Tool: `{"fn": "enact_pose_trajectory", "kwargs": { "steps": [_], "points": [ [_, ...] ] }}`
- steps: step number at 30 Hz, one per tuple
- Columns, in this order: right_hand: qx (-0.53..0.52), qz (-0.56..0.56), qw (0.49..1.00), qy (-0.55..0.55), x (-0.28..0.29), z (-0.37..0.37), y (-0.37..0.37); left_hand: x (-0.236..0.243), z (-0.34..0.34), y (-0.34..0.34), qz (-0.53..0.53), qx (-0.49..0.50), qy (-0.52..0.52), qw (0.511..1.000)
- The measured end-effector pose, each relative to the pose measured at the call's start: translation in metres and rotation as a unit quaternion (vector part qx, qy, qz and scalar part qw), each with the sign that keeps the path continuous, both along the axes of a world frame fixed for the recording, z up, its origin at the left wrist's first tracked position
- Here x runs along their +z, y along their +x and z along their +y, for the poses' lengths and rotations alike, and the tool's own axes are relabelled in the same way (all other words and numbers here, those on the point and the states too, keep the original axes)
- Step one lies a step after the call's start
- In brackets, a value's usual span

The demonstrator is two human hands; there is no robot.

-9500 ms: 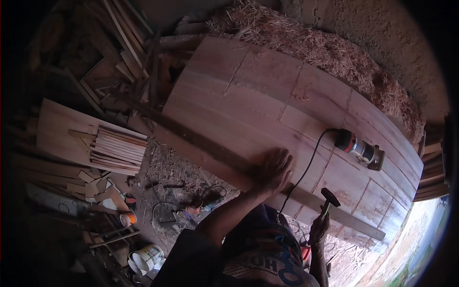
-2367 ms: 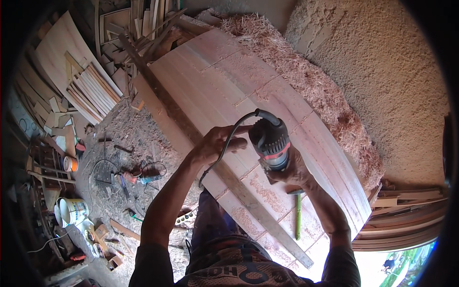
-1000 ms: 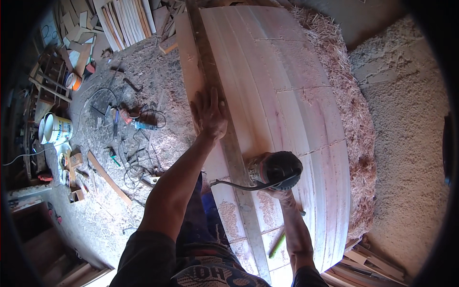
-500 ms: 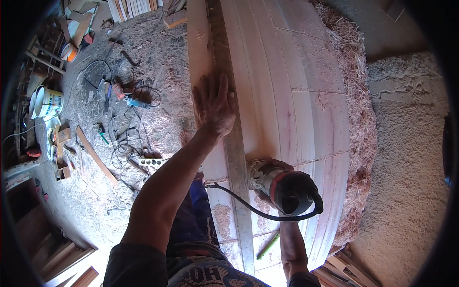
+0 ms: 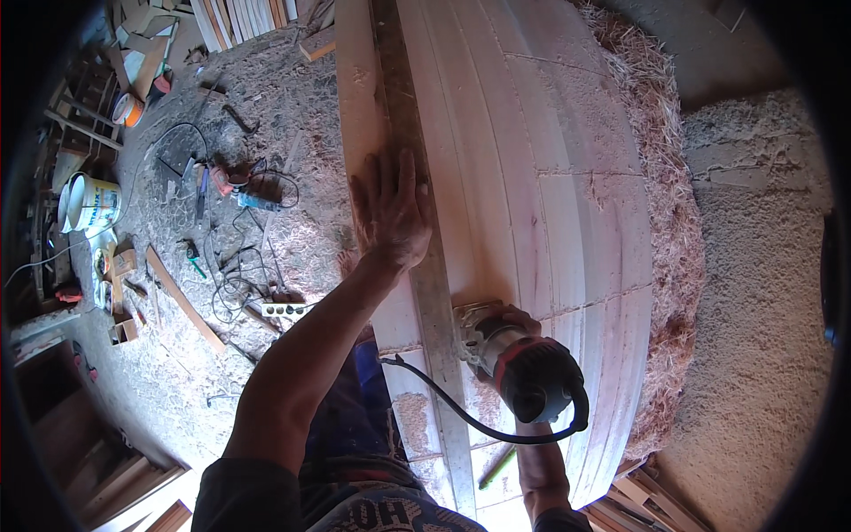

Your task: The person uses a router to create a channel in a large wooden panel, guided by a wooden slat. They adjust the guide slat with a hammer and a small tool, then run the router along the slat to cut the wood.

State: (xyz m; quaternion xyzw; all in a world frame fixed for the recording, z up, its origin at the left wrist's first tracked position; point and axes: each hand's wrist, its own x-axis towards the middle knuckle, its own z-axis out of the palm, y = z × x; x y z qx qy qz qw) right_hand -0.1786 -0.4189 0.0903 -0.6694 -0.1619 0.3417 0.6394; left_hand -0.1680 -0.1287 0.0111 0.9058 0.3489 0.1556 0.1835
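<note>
My left hand [image 5: 393, 213] lies flat, fingers stretched out, pressing on a long straight strip [image 5: 434, 310] and the pale board [image 5: 357, 97] beside it. Both lie lengthwise on a wide panel of joined wooden planks [image 5: 567, 230]. Around the lower body of a corded router [image 5: 536, 372] my right hand [image 5: 521, 321] is closed; most of that hand is hidden by the tool. The router's base plate rests on the planks, against or very near the strip's right edge. Its black cord [image 5: 452, 408] loops back across the strip. The bit is out of sight.
A green pencil-like stick [image 5: 498, 467] lies on the panel near me. Wood shavings [image 5: 674, 355] heap along its right side. On the floor at left are a power strip [image 5: 285, 309], tangled cables [image 5: 239, 288], a red and blue power tool [image 5: 244, 188], a plank [image 5: 184, 297] and white buckets [image 5: 96, 204].
The router has shifted slightly toward me along the strip, its top leaning a little nearer. My left hand keeps its place on the board and strip. The whole view has moved slightly.
</note>
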Motion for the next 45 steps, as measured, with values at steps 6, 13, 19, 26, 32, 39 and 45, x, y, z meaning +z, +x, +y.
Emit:
{"fn": "enact_pose_trajectory", "kwargs": {
  "steps": [6, 13, 19, 26, 32, 39, 45],
  "points": [
    [-0.005, 0.007, 1.0, 0.02, -0.005, 0.011, 0.009, -0.002, -0.002, 0.0, -0.011, 0.0, 0.01, 1.0],
    [0.015, 0.18, 0.963, 0.198, -0.033, 0.031, 0.034, -0.005, 0.0, -0.003, -0.023, 0.005, 0.017, 1.0],
    [-0.029, 0.528, 0.773, 0.35, -0.081, 0.033, 0.054, -0.014, -0.001, 0.003, -0.058, 0.005, 0.025, 0.998],
    [0.094, 0.219, 0.951, 0.195, -0.064, 0.058, 0.059, -0.012, 0.003, 0.001, -0.051, 0.006, 0.021, 0.998],
    [-0.052, 0.564, 0.725, 0.393, -0.113, -0.013, 0.039, -0.01, -0.003, 0.006, -0.04, 0.001, 0.009, 0.999],
    [0.032, 0.548, 0.698, 0.46, -0.097, -0.003, 0.034, -0.008, 0.0, 0.0, -0.038, 0.005, 0.013, 0.999],
    [-0.064, 0.576, 0.715, 0.391, -0.118, -0.027, 0.031, -0.01, -0.001, 0.004, -0.043, 0.001, 0.004, 0.999]
  ]
}}
